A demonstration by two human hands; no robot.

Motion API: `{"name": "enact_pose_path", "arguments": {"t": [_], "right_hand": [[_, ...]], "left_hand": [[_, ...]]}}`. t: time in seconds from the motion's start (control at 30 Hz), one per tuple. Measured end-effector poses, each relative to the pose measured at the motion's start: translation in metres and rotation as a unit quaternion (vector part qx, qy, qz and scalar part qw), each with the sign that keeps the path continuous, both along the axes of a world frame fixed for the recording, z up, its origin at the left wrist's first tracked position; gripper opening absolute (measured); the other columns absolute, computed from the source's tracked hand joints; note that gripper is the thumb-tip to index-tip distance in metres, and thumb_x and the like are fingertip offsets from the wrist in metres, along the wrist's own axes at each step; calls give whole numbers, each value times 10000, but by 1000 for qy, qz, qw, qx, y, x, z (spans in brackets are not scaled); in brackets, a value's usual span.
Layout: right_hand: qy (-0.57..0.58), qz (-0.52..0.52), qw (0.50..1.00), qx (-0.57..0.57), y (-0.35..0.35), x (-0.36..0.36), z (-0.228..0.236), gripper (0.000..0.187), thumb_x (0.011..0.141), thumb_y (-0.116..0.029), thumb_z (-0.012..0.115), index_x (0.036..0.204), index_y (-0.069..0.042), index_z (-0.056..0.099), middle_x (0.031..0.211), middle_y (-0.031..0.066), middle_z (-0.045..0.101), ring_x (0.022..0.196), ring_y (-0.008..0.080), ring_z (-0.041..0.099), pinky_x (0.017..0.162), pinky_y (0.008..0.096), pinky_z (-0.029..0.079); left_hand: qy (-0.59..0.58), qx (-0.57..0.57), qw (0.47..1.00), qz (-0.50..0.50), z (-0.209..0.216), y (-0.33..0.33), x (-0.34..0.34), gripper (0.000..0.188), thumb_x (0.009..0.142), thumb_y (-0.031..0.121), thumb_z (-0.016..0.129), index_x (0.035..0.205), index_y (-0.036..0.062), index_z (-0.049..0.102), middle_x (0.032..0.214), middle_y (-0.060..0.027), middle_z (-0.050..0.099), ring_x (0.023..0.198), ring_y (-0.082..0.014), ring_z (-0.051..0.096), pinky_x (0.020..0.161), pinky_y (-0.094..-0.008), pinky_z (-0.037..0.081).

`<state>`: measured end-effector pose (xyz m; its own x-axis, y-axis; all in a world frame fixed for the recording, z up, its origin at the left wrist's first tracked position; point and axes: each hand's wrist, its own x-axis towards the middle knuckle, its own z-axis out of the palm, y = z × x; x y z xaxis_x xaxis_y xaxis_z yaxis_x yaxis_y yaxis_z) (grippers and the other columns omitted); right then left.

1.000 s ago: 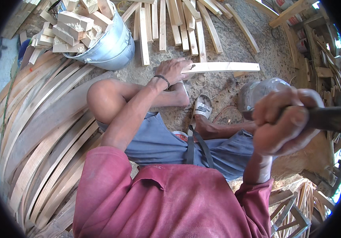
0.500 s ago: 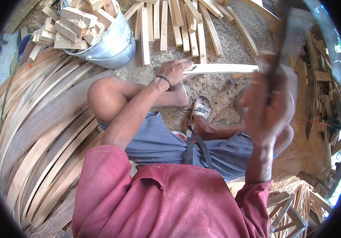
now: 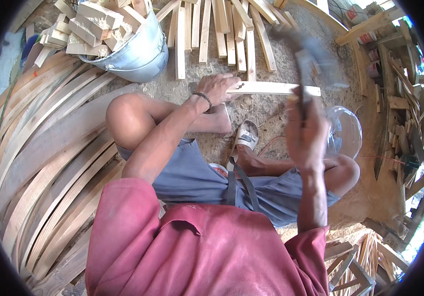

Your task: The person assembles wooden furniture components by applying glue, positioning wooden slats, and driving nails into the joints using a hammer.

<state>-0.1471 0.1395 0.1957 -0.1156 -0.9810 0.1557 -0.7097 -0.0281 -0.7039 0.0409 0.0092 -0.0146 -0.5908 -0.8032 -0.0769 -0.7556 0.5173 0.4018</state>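
My left hand (image 3: 217,90), with a dark bracelet at its wrist, is closed round the left end of a pale, slightly curved wooden strip (image 3: 271,88). The strip lies crosswise in front of my feet, with a small dark mark or fitting near my fingertips. Above its right end, my right hand (image 3: 308,130) grips a dark tool (image 3: 301,66). Motion smears the tool's broad greyish end, so its kind is unclear. One sandal (image 3: 247,134) shows between my bent legs.
A grey-blue bucket (image 3: 147,61) full of wood offcuts (image 3: 96,22) stands at the far left. Long curved boards (image 3: 49,138) are piled along my left. Several wooden strips (image 3: 205,34) lie ahead. A clear round container (image 3: 347,129) sits by my right knee; scrap wood (image 3: 402,118) lies beyond.
My right hand and the tool have moved left, bringing them over the strip's right end. The clear container has come into fuller view. My left hand keeps its hold on the strip.
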Motion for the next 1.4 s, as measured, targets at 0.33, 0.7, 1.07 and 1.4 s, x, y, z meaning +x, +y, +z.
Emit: {"name": "enact_pose_path", "arguments": {"t": [0.33, 0.7, 1.07, 1.4], "right_hand": [[65, 56, 979, 185, 15, -26, -109, 173, 980, -157, 569, 979, 14, 541, 740, 294, 613, 677, 498, 605, 616, 512, 492], [-126, 111, 933, -317, 6, -11, 15, 254, 1043, -252, 475, 989, -30, 583, 656, 58, 532, 463, 116, 445, 396, 276, 335], [-15, -10, 1000, 21, -4, -6, -26, 163, 981, -178, 610, 1045, -29, 619, 740, 229, 671, 615, 356, 672, 584, 446, 513], [108, 88, 990, 27, 32, -35, -130, 129, 985, -173, 592, 1009, -48, 572, 708, 133, 633, 558, 229, 597, 498, 404, 451]], "left_hand": [[-11, 50, 998, -26, 16, -5, -9, 535, 826, 287, 767, 1339, 231, 625, 1302, -64, 648, 1083, -270, 676, 882, -407, 594], [26, 30, 999, -3, 6, -2, -1, 576, 803, 287, 781, 1354, 244, 617, 1368, -76, 617, 1157, -299, 645, 968, -426, 550], [16, 31, 999, -13, 3, -7, 0, 553, 805, 308, 779, 1332, 228, 629, 1329, -52, 640, 1122, -272, 660, 927, -420, 566], [40, 21, 999, -25, -4, -7, -8, 513, 810, 301, 772, 1302, 225, 647, 1288, -70, 660, 1084, -297, 675, 928, -412, 573]]}}
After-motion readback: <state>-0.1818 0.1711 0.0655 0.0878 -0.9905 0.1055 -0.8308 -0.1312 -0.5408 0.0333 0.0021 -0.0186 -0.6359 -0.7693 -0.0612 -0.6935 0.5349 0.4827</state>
